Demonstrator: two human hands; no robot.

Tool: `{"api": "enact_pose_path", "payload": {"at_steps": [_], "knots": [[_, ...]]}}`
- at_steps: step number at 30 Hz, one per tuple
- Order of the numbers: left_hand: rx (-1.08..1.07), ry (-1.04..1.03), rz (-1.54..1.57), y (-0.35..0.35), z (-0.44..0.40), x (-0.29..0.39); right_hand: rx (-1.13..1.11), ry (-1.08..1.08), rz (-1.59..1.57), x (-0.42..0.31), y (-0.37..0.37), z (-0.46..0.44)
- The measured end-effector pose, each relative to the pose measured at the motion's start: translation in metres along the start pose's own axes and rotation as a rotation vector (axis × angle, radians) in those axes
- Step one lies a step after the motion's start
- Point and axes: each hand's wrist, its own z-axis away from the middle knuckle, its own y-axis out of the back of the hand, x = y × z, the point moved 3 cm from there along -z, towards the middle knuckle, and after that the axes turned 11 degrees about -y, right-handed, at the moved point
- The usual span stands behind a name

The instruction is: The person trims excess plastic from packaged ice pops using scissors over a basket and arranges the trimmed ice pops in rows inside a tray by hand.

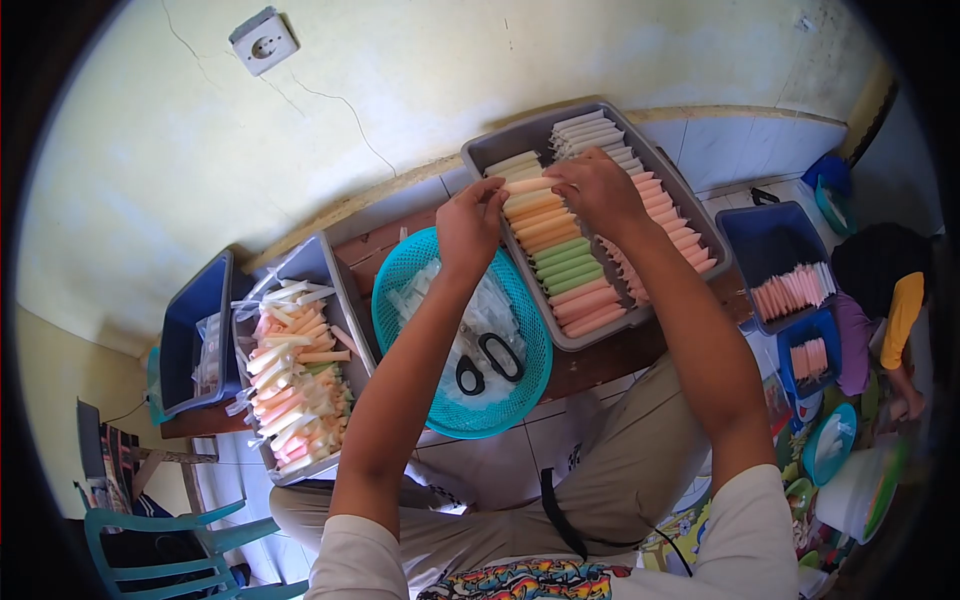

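Observation:
My left hand [468, 226] and my right hand [603, 197] hold a pale orange stick-shaped packet [532, 185] by its two ends. It lies level above the upper left part of a grey tray [708, 222]. Rows of white, orange, green and pink packets fill the tray. Left of it is a turquoise basket [543, 372] with clear plastic pieces and black-handled scissors [487, 362]. A grey bin [345, 300] further left holds a loose heap of wrapped sticks [300, 380].
A dark blue bin [180, 340] stands at the far left, above a green chair [160, 560]. At right, blue bins [765, 235] hold pink packets, near another person's hand [908, 403] and a turquoise bowl [830, 445]. A socket [264, 46] is on the wall.

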Motion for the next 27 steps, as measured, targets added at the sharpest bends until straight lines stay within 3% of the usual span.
{"api": "enact_pose_path", "payload": {"at_steps": [1,3,6,7,9,12,21,27], "knots": [[-0.005,0.001,-0.001,-0.003,-0.003,-0.006,-0.022,0.002,0.038,0.005,-0.006,-0.001],[-0.129,-0.240,-0.287,-0.009,-0.008,-0.004,-0.048,-0.002,0.076,0.014,-0.017,-0.002],[-0.239,-0.364,-0.363,-0.022,-0.014,0.003,-0.148,-0.034,0.193,0.021,-0.035,-0.004],[-0.243,-0.363,-0.364,-0.025,-0.017,0.004,-0.149,-0.040,0.205,0.021,-0.038,-0.005],[-0.444,-0.307,-0.458,-0.035,-0.021,0.001,-0.153,-0.050,0.214,0.023,-0.044,-0.006],[-0.519,-0.272,-0.524,-0.041,-0.022,-0.004,-0.181,-0.128,0.207,0.032,-0.054,-0.004],[-0.602,-0.293,-0.560,-0.043,-0.017,-0.008,-0.253,-0.073,0.280,0.033,-0.072,0.000],[-0.608,-0.311,-0.548,-0.042,-0.014,-0.008,-0.255,-0.205,0.177,0.034,-0.073,0.000]]}}
